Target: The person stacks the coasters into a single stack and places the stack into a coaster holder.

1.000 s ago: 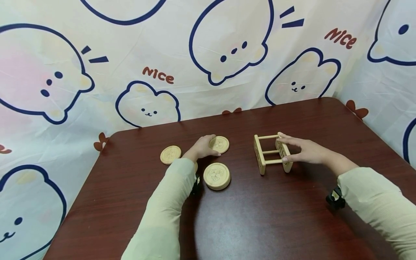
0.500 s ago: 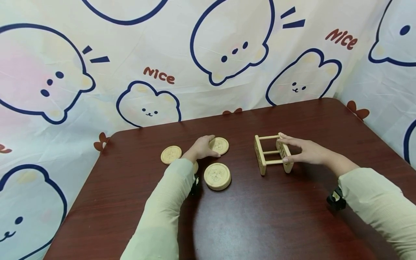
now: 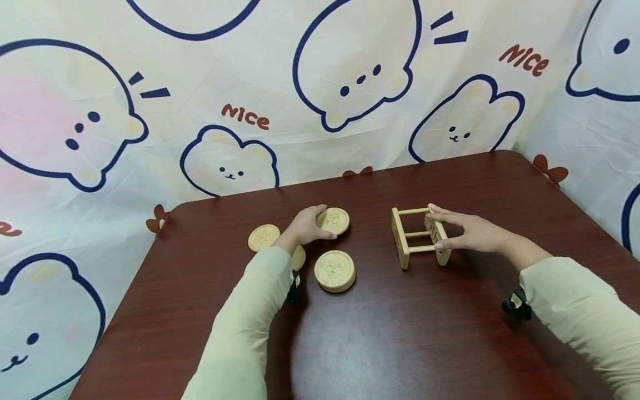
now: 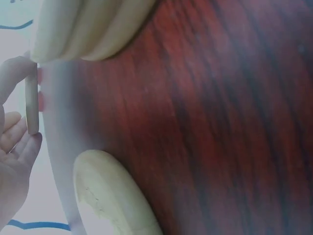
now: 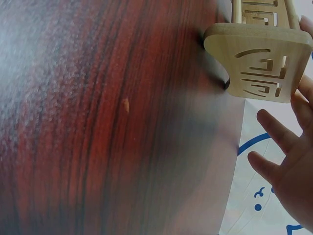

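Note:
My left hand (image 3: 305,226) pinches a round wooden coaster (image 3: 334,221) with a carved flower pattern. In the left wrist view, thumb and fingers hold that coaster (image 4: 32,103) by its edges, off the table. On the right, my right hand (image 3: 470,230) grips the right side panel of a small wooden coaster rack (image 3: 420,234). The rack stands on the table with thin bars joining its two panels. Cut-out slots show on the panel (image 5: 259,63) in the right wrist view, where some fingers of the right hand (image 5: 298,166) are spread.
A stack of coasters (image 3: 334,270) sits between the hands, nearer the person. One loose coaster (image 3: 263,238) lies to the left; another coaster (image 3: 298,258) is partly hidden by the left wrist. The dark red-brown table (image 3: 400,333) meets a cartoon-printed cloth (image 3: 350,150) at the back.
The left hand has shifted slightly left and up with the coaster in its grip, uncovering more of the coaster beside its wrist. The right hand and the rack stay put.

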The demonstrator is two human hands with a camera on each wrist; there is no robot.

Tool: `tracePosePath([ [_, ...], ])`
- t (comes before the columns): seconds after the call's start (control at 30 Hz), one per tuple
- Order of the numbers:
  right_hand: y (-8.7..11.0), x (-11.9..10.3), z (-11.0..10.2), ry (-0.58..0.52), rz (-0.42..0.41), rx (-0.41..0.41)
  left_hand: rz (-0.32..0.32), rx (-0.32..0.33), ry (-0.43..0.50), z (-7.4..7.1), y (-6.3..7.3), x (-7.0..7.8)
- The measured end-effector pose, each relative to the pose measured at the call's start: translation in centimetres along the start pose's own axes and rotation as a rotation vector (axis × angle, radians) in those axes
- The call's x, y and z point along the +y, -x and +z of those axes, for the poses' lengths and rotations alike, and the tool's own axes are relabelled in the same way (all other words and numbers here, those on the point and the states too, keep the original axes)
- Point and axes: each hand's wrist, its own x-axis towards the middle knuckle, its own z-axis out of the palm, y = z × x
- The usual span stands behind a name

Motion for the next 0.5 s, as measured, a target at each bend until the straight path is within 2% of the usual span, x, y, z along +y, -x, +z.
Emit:
tracePosePath([
  [0.3, 0.0, -0.1, 0.1, -0.018, 0.010, -0.004, 0.056, 0.036, 0.044, -0.5, 1.0, 0.5],
  [0.5, 0.0, 0.0, 0.0, -0.023, 0.013, -0.006, 0.094, 0.059, 0.087, -0.8, 2.3, 1.4],
])
